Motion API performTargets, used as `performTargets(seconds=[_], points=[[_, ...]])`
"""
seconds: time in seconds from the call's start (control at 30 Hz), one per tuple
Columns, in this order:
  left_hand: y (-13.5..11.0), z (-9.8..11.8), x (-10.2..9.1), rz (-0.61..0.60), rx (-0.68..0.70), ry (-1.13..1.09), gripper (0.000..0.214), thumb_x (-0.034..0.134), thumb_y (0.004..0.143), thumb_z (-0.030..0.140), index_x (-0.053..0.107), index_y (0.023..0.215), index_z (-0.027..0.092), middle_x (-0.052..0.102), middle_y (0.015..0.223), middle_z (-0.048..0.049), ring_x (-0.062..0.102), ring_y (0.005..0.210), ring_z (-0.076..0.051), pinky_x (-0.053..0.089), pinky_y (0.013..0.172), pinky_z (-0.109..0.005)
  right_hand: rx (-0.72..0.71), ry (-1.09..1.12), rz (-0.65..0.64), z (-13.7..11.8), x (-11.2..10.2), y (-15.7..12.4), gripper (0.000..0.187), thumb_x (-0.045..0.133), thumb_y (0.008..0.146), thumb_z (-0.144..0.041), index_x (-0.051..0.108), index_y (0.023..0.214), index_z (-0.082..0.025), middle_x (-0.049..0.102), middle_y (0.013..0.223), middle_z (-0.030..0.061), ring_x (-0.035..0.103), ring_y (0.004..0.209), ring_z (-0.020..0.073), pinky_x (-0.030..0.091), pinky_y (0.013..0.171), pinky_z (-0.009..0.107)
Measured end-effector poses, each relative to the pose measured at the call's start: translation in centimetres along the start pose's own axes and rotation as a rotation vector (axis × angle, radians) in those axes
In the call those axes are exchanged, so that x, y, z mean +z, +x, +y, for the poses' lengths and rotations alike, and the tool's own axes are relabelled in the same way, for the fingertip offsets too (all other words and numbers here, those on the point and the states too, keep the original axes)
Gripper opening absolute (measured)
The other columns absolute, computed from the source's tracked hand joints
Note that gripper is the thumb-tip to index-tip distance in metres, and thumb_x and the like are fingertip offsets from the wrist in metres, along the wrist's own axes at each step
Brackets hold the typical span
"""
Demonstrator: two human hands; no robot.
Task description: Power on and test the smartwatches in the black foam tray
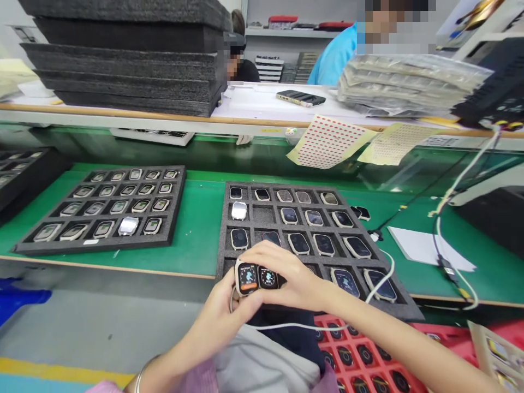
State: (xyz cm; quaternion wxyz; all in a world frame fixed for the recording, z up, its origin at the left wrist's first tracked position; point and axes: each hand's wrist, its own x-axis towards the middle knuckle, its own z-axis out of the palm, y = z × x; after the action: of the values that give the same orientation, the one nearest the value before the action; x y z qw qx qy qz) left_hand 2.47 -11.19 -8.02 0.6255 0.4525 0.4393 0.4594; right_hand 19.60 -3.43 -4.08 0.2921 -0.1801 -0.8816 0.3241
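My left hand (229,305) is closed on a silver-cased smartwatch (248,277), whose lit screen shows a dial and an orange bar. Pressed up beside it is a second, darker watch screen (268,277), also lit with a dial. My right hand (286,275) pinches this one, fingers over the top and thumb beneath. Both hands hover over the near edge of a black foam tray (257,214) with smartwatches in its slots. One slot in the second row holds no watch. A white cable (298,326) runs by my hands; its end is hidden.
Another foam tray of watches (177,213) lies left on the green bench (200,218). Below right sits a red tray (356,341) of round dark parts. Stacked black foam (126,60) and a phone (301,98) rest on the shelf. Two people are beyond it.
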Motion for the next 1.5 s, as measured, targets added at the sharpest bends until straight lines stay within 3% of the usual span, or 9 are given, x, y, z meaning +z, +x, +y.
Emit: performTargets(seconds=[0.13,0.37,0.5,0.6,0.73,0.93,1.03,1.3,1.5], points=[[-1.5,-0.5,-0.3,0.174,0.046,-0.023,0.042,0.068,0.079,0.032,0.050,0.115,0.021,0.055,0.080,0.0009,0.051,0.064,-0.009,0.044,0.063,-0.019,0.146,-0.012,0.131,0.3,-0.2,0.5,0.044,0.077,0.075,-0.025,0.057,0.113,-0.017,0.061,0.111,0.0100,0.055,0.105,0.0230,0.045,0.093,0.038],[-2.7,-1.1,-1.2,0.310,0.320,0.022,0.046,0.065,0.081,0.031,0.049,0.123,0.022,0.061,0.101,-0.0058,0.060,0.086,-0.016,0.050,0.079,-0.025,0.148,-0.145,-0.064,-3.1,2.8,-0.5,0.054,0.050,0.081,-0.004,0.041,0.134,-0.008,0.039,0.139,0.0208,0.033,0.131,0.0285,0.032,0.107,0.047],[-1.7,-1.1,-1.9,0.144,0.509,0.332,0.059,0.065,0.080,0.035,0.040,0.133,0.024,0.057,0.121,-0.0103,0.053,0.115,-0.027,0.046,0.094,-0.037,0.451,0.331,-0.064,-7.3,2.5,-1.9,0.043,0.040,0.095,-0.019,0.040,0.138,-0.014,0.065,0.093,0.0078,0.063,0.082,0.0159,0.052,0.066,0.025],[-0.4,-1.2,-2.3,-0.015,0.609,0.699,0.076,0.070,0.073,0.046,0.036,0.136,0.023,0.048,0.132,-0.0142,0.046,0.121,-0.035,0.043,0.097,-0.048,0.675,0.353,0.039,-8.6,-0.6,-4.0,0.032,0.058,0.088,-0.037,0.067,0.107,-0.012,0.060,0.064,0.0001,0.054,0.053,0.0105,0.038,0.045,0.018],[0.5,-2.8,-2.7,0.062,0.631,1.013,0.087,0.070,0.071,0.045,0.026,0.142,0.022,0.037,0.141,-0.0166,0.031,0.131,-0.039,0.027,0.105,-0.062,0.788,-0.109,0.522,-7.6,-8.1,-9.1,0.034,0.059,0.085,-0.045,0.073,0.083,-0.013,0.069,0.076,0.0062,0.062,0.069,0.0190,0.046,0.061,0.026],[0.3,-6.1,-3.5,0.246,0.488,0.807,0.083,0.067,0.073,0.043,0.025,0.142,0.021,0.035,0.141,-0.0159,0.036,0.130,-0.035,0.030,0.107,-0.055,1.016,-0.627,0.705,-2.4,-15.7,-18.0,0.056,0.052,0.080,-0.061,0.073,0.089,-0.010,0.071,0.085,0.0154,0.064,0.080,0.0336,0.050,0.070,0.041],[0.1,-6.8,-3.2,0.317,0.315,0.638,0.091,0.071,0.066,0.048,0.027,0.141,0.021,0.041,0.138,-0.0143,0.042,0.126,-0.037,0.035,0.105,-0.054,1.012,-0.695,0.679,-0.6,-14.4,-20.0,0.069,0.050,0.077,-0.065,0.065,0.110,-0.007,0.066,0.105,0.0218,0.057,0.103,0.0417,0.044,0.088,0.053],[0.0,-9.4,-3.7,0.376,0.141,0.427,0.093,0.073,0.064,0.047,0.028,0.142,0.024,0.043,0.141,-0.0121,0.041,0.128,-0.035,0.032,0.107,-0.050,0.899,-0.528,0.269,-1.8,-5.1,-22.8,0.090,0.070,0.073,-0.044,0.021,0.147,-0.027,0.015,0.153,0.0099,0.025,0.137,0.0318,0.033,0.107,0.043],[1.4,-9.0,-3.4,0.316,0.158,0.446,0.088,0.070,0.073,0.042,0.022,0.144,0.025,0.039,0.145,-0.0118,0.040,0.130,-0.031,0.032,0.108,-0.046,0.782,-0.623,0.287,1.3,-5.6,-23.6,0.066,0.059,0.082,-0.033,0.033,0.143,-0.026,0.016,0.152,0.0093,0.027,0.136,0.0321,0.033,0.108,0.042]])
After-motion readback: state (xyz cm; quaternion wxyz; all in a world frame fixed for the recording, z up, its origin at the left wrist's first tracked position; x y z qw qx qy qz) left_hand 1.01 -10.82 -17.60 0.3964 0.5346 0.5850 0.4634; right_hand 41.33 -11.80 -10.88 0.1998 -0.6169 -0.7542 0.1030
